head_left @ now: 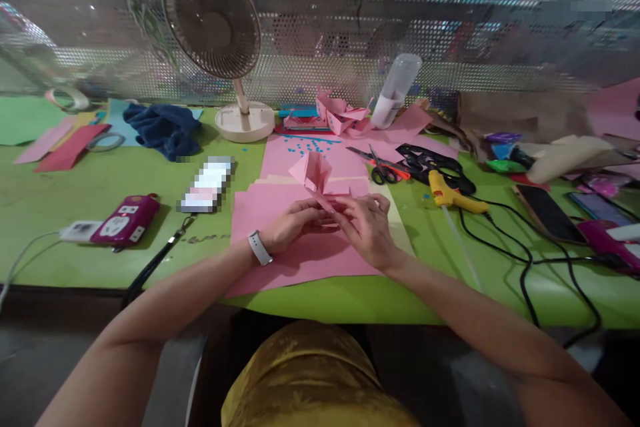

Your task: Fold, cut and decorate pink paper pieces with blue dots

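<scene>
A folded pink paper piece (315,177) stands up over a stack of pink sheets (280,253) on the green table (90,187). My left hand (295,221), with a white watch on its wrist, pinches the lower edge of the folded piece. Pressed against it from the right, my right hand (367,227) has its fingers closed on the same fold. The paper's lower end is hidden between my fingers.
Orange-handled scissors (383,170) and a yellow glue gun (447,193) with a black cord lie to the right. A small fan (220,40), a blue cloth (163,127), a white bottle (395,90), more folded pink pieces (340,113), phones and tape rolls surround the work spot.
</scene>
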Available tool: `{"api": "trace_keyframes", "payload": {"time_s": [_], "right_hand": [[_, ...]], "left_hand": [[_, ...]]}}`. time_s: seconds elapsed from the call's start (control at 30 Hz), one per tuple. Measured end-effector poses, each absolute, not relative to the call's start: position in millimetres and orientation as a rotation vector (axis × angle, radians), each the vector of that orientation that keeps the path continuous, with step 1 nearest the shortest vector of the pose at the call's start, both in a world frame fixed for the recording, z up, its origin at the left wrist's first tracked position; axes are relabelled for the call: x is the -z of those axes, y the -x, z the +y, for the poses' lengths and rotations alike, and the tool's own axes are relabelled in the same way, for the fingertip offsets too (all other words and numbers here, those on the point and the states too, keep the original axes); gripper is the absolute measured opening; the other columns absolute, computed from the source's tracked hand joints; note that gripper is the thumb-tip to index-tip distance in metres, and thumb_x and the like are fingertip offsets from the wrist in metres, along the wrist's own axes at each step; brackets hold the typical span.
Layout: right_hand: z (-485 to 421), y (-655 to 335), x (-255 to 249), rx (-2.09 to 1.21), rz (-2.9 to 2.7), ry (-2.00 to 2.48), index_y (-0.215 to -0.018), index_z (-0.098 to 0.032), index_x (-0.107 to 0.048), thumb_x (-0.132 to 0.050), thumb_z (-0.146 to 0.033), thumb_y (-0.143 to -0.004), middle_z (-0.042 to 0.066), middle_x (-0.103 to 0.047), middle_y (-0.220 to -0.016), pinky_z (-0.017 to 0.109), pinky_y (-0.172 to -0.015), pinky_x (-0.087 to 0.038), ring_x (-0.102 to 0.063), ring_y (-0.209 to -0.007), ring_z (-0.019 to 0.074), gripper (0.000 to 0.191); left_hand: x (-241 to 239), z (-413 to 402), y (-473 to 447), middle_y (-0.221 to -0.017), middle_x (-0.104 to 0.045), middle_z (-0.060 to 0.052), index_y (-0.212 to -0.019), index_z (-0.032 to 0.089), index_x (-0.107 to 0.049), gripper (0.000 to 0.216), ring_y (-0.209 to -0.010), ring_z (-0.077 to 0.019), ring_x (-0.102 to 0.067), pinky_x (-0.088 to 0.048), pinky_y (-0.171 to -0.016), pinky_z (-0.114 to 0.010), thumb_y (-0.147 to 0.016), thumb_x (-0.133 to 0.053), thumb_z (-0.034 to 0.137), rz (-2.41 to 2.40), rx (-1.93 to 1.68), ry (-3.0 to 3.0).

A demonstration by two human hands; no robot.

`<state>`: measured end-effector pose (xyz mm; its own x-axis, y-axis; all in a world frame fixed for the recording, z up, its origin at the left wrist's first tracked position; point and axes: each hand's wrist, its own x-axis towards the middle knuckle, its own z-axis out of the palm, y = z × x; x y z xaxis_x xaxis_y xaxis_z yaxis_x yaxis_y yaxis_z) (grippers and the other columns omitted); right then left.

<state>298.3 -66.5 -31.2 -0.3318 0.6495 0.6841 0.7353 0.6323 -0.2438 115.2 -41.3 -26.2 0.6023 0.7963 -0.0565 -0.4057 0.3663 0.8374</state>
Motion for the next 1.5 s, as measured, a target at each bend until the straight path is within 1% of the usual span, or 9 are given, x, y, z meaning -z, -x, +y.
{"api": "trace_keyframes", "payload": {"time_s": [0.27,0.57,0.77,0.97,1.07,1.13,1.2,1.3,1.5], "right_hand": [[-66,-299,32,0.155,-2.061,1.068,-0.116,-0.021,-0.055,-0.054,-0.025,-0.096,0.001,-0.072,-0.083,0.038,-0.092,-0.033,-0.064,-0.085,0.0178,0.021],[-66,-296,31,0.189,-2.037,1.101,-0.113,-0.022,-0.059,-0.054,-0.029,-0.096,0.003,-0.072,-0.09,0.038,-0.094,-0.033,-0.064,-0.087,0.018,0.019],[-68,-297,29,0.185,-2.004,1.076,-0.114,-0.022,-0.057,-0.056,-0.027,-0.093,0.002,-0.07,-0.088,0.038,-0.092,-0.037,-0.063,-0.088,0.0192,0.021],[-68,-302,21,0.244,-1.876,0.905,-0.123,-0.022,-0.051,-0.06,-0.019,-0.087,0.011,-0.063,-0.116,0.043,-0.098,-0.04,-0.056,-0.113,0.0248,0.037],[-64,-303,19,0.022,-1.691,0.989,-0.114,-0.021,-0.051,-0.06,-0.029,-0.088,0.012,-0.06,-0.113,0.044,-0.095,-0.045,-0.056,-0.109,0.025,0.029],[-62,-302,19,-0.247,-1.571,1.094,-0.107,-0.021,-0.051,-0.062,-0.04,-0.086,0.011,-0.059,-0.106,0.041,-0.086,-0.049,-0.058,-0.098,0.0231,0.031],[-61,-301,19,-0.59,-1.539,1.181,-0.097,-0.021,-0.052,-0.063,-0.048,-0.083,0.007,-0.061,-0.092,0.035,-0.073,-0.051,-0.059,-0.081,0.0188,0.033],[-62,-299,18,-0.994,-1.563,1.244,-0.08,-0.021,-0.052,-0.063,-0.055,-0.081,0.0,-0.057,-0.07,0.027,-0.056,-0.045,-0.053,-0.062,0.0136,0.036],[-64,-298,20,-1.129,-1.512,1.256,-0.077,-0.021,-0.054,-0.064,-0.056,-0.079,-0.002,-0.056,-0.064,0.024,-0.045,-0.038,-0.048,-0.052,0.0108,0.037]], "left_hand": [[29,-42,-115,-0.094,-0.074,-0.011,-0.092,0.013,-0.073,0.023,-0.093,-0.023,-0.069,-0.049,-0.097,-0.045,-0.078,-0.073,0.031,0.534,-0.825,-0.892],[33,-39,-116,-0.101,-0.072,-0.011,-0.102,0.014,-0.069,0.031,-0.097,-0.0233,-0.068,-0.046,-0.099,-0.045,-0.08,-0.075,0.034,0.518,-0.79,-0.962],[30,-38,-117,-0.101,-0.072,-0.011,-0.099,0.012,-0.07,0.03,-0.1,-0.0233,-0.067,-0.046,-0.1,-0.043,-0.08,-0.075,0.035,0.521,-0.815,-0.963],[29,-37,-114,-0.089,-0.073,-0.008,-0.09,0.012,-0.07,0.026,-0.091,-0.0199,-0.069,-0.047,-0.099,-0.043,-0.077,-0.078,0.033,0.511,-0.9,-0.878],[28,-36,-113,-0.087,-0.073,-0.008,-0.087,0.012,-0.069,0.025,-0.089,-0.0191,-0.069,-0.048,-0.099,-0.042,-0.077,-0.078,0.034,0.516,-0.929,-0.871],[27,-35,-113,-0.088,-0.073,-0.008,-0.086,0.013,-0.069,0.026,-0.089,-0.019,-0.069,-0.048,-0.097,-0.041,-0.077,-0.078,0.035,0.529,-0.949,-0.886],[27,-34,-113,-0.088,-0.073,-0.008,-0.087,0.013,-0.069,0.027,-0.088,-0.0192,-0.069,-0.049,-0.095,-0.039,-0.077,-0.078,0.036,0.545,-0.96,-0.909],[28,-33,-113,-0.089,-0.073,-0.008,-0.089,0.013,-0.069,0.027,-0.089,-0.0202,-0.069,-0.049,-0.093,-0.038,-0.078,-0.076,0.037,0.554,-0.957,-0.945],[27,-34,-114,-0.091,-0.072,-0.008,-0.088,0.015,-0.071,0.023,-0.087,-0.0182,-0.066,-0.048,-0.088,-0.033,-0.08,-0.074,0.036,0.537,-0.98,-1.009]]}}
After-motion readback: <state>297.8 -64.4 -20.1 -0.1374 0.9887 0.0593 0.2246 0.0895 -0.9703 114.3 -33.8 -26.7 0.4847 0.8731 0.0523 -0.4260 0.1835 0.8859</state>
